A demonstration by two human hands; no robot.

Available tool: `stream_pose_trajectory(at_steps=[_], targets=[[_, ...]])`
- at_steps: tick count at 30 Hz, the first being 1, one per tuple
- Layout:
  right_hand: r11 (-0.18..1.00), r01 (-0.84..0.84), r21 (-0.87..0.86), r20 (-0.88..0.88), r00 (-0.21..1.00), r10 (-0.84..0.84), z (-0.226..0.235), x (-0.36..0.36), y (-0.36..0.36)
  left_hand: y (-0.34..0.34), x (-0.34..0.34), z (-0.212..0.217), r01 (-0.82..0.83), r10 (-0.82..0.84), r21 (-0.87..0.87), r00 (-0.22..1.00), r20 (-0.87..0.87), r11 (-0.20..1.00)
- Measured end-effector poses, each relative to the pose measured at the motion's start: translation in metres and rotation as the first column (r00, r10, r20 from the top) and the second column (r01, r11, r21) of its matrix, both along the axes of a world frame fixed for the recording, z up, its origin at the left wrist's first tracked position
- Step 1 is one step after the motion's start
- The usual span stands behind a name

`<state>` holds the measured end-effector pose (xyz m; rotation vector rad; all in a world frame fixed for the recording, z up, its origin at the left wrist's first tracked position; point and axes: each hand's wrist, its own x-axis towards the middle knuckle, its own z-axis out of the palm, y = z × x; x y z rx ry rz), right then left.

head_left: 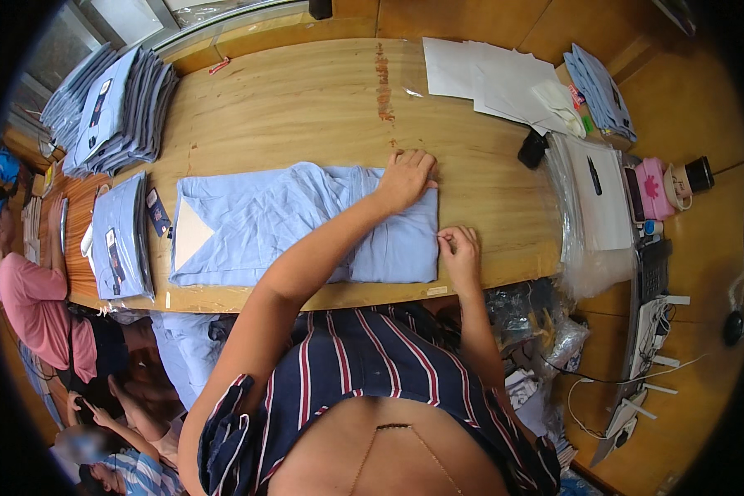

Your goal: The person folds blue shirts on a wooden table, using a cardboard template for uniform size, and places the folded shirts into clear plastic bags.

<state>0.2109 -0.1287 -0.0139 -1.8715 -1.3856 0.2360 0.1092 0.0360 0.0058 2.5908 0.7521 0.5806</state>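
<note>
Your left hand (405,178) lies flat, fingers spread, on the far right corner of the shirt (306,223), which sits folded in the middle of the bench (306,107). Your right hand (459,252) has its grip pinched together on the shirt's right edge, near the front of the bench.

What could go wrong: only the right end is pinned. If you pull that edge while the left hand presses lightly, the whole fold may slide left and the white card (192,233) at the collar end could skew or work out. The bunched ridge of cloth just left of your left hand could get pressed in as a crease. The shirt also lies close to the near bench edge, so a tug toward you could drag the hem over it.

Containers: clear bags (583,264) hang in a stack off the right side of the bench; they look empty, though the glare makes that hard to judge. Packed shirts (120,240) lie at the left, each apparently in its own clear bag, with more in a stack (116,112) at the far left.
</note>
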Motion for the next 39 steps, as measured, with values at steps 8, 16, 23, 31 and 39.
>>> stream_pose_trajectory(at_steps=[8,16,23,31,39], targets=[[0.964,-0.237,0.117,-0.242,0.935,0.260,0.045,0.009,0.048,-0.113,-0.061,0.004,-0.067,0.086,0.164,0.990,-0.113,0.984],[0.895,-0.447,-0.006,-0.323,0.848,0.421,-0.008,0.010,0.105,-0.094,-0.079,-0.009,-0.180,0.184,0.137,0.983,-0.018,0.974],[0.883,-0.464,0.063,-0.329,0.826,0.458,-0.005,0.008,0.097,-0.081,-0.089,-0.003,-0.093,0.118,0.274,0.990,-0.077,0.957],[0.836,-0.546,0.065,-0.114,0.828,0.549,0.016,0.010,0.096,-0.111,-0.074,0.013,-0.010,0.017,0.208,0.999,-0.032,0.978],[0.720,-0.673,-0.169,-0.195,0.739,0.645,0.006,0.023,0.092,-0.140,-0.062,-0.030,-0.078,0.187,0.400,0.953,-0.240,0.913]])
